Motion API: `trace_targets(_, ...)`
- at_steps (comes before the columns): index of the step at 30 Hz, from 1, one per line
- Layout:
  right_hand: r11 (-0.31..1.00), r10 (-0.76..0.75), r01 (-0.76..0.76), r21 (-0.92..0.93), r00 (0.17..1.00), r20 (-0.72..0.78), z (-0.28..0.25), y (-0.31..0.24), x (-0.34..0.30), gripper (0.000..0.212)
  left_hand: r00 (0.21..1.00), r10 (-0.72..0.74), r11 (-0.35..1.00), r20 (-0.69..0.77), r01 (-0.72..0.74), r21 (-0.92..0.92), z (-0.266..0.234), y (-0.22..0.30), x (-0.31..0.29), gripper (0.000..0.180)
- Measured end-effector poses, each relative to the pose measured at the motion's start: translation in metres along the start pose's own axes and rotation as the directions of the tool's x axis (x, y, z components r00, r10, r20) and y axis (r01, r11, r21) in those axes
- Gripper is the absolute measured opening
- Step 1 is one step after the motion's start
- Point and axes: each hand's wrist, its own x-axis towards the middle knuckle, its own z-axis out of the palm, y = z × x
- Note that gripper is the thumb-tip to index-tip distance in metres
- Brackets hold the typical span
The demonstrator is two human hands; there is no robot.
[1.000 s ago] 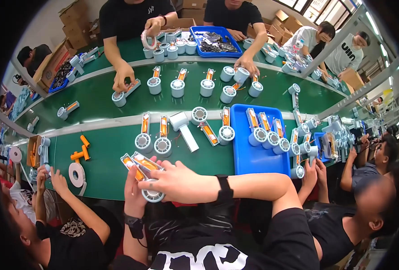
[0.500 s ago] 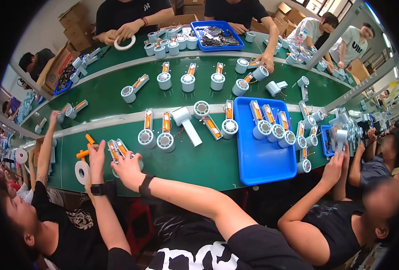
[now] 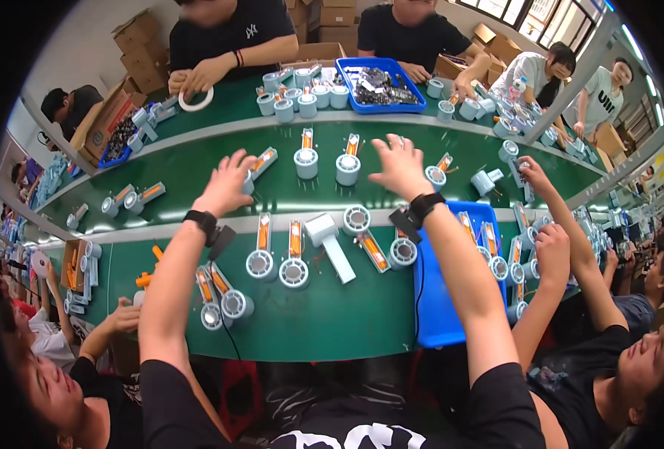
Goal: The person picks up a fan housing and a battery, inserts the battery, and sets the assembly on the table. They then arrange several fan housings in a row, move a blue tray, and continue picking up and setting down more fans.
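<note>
My left hand reaches over the green belt with its fingers spread, right beside a light-blue handheld fan body that it partly covers. Farther right, my right hand is also open above the belt, thumb and fingers apart. Between the two hands stand two more fan bodies, one nearer the left hand and one nearer the right. Each has a round head and an opened handle with an orange part inside. Nothing shows in either hand. On the near table, two fan bodies lie side by side below my left forearm.
A blue tray holding fan bodies lies under my right forearm. More fan bodies lie mid-table, with orange screwdriver-like tools at left. A blue tray of dark parts sits across the belt. Co-workers' hands work close at right.
Both my hands have left the two fan bodies at the table's left and stretched forward over the belt, the right one moving far right. Those two fan bodies now lie on the table.
</note>
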Motion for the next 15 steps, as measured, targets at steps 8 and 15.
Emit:
trace_targets(8,0.933,-0.176,0.092,0.347,0.959,0.22,0.066,0.089,0.038,0.098,0.937,-0.119,0.936,0.328,0.216,-0.279,0.01,0.023,0.066,0.087)
trace_targets(15,0.964,-0.169,0.074,0.257,0.912,0.373,0.029,0.029,0.041,0.098,0.974,0.049,0.963,0.22,0.012,-0.268,0.052,0.059,0.113,0.086)
